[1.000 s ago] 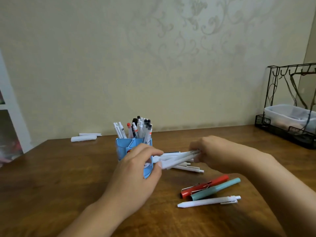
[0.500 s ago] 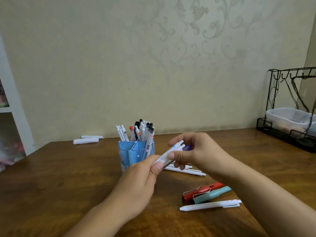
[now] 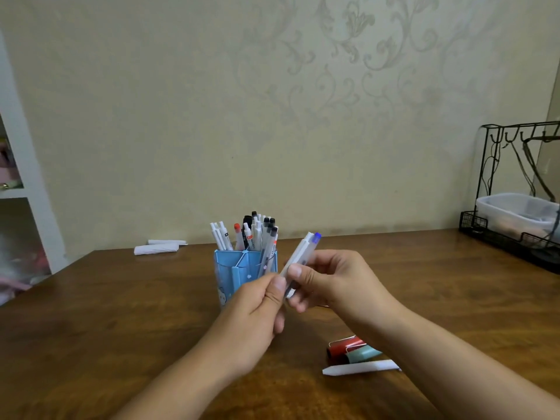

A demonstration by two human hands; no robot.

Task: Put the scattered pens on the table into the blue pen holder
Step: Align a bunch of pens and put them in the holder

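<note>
Together, both hands pinch a bundle of white pens [image 3: 298, 258], one blue-capped, tilted above the counter [image 3: 121, 313]: left hand [image 3: 257, 310] low, right hand [image 3: 330, 280] mid-barrel, just beside the blue pen holder [image 3: 233, 274].

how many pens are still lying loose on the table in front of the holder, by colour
red pen: 1
teal pen: 1
white pen: 1
total: 3, all partly hidden by the right forearm. Not counted: the bundle of pens gripped by the left hand and right hand, too overlapped to count, and those standing in the blue pen holder.
</note>
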